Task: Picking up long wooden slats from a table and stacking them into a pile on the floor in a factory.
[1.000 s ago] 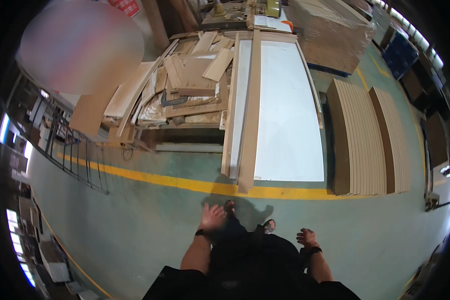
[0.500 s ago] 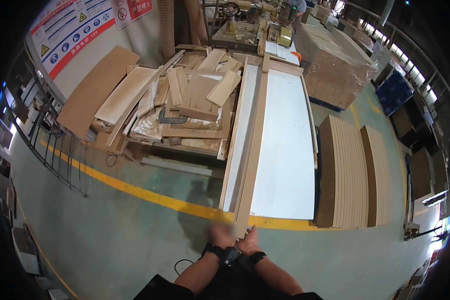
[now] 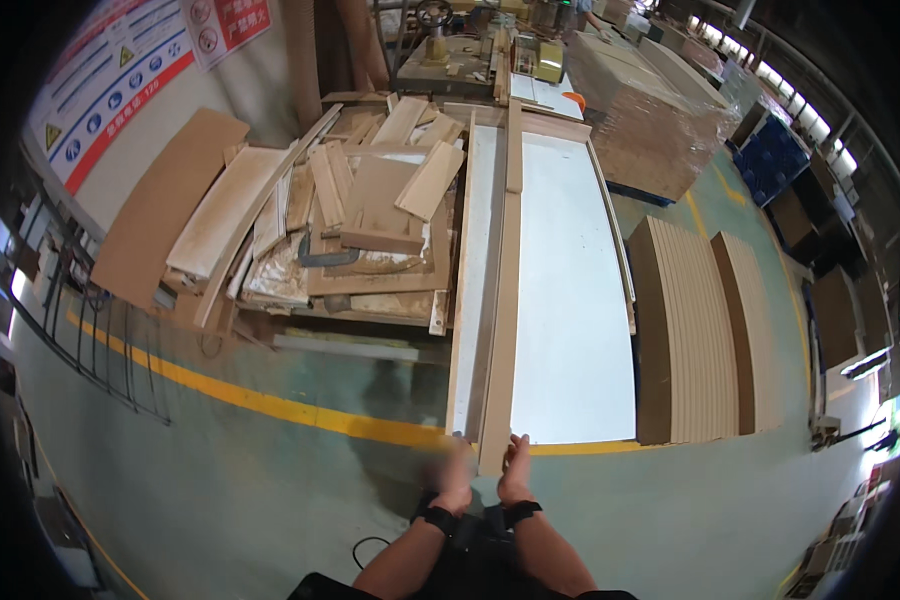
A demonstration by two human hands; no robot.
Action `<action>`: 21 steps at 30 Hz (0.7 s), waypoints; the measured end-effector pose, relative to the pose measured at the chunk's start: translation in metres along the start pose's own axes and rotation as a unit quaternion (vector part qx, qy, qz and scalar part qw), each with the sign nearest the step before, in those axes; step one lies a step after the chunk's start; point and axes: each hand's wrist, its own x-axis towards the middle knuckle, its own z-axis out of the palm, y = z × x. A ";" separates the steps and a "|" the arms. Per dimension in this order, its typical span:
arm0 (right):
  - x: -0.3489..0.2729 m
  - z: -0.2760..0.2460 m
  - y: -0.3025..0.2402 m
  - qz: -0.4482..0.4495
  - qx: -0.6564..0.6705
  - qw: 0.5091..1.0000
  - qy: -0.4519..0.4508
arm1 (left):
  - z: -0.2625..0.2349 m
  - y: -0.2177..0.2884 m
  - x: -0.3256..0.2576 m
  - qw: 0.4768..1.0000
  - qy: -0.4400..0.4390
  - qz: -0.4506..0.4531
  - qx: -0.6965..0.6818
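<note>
A long, narrow brown board [image 3: 503,330] runs away from me along the white table top [image 3: 576,300], its near end sticking out past the table's near edge. To the left of that end is my left hand [image 3: 455,476], fingers stretched forward and partly blurred. My right hand [image 3: 515,470] sits on the other side, its fingers extended beside the board's edge and not wrapped around it. A second, shorter brown strip [image 3: 514,150] lies in line at the far end. Whether either hand touches the board I cannot tell.
At the left, a low table bears a heap of wood offcuts [image 3: 375,195] and a dark C-shaped clamp [image 3: 328,258]. Brown panels [image 3: 685,330] stand stacked at the right. Behind them is a wrapped pallet load [image 3: 640,120]. A machine with a handwheel [image 3: 435,14] is farther back.
My hands have moved apart and forward, from together at the board's near end to either side of it. The view has shifted slightly.
</note>
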 end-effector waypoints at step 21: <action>-0.017 -0.023 -0.030 -0.039 -0.027 0.972 -0.230 | 0.052 0.015 -0.028 0.993 -0.066 -0.018 0.099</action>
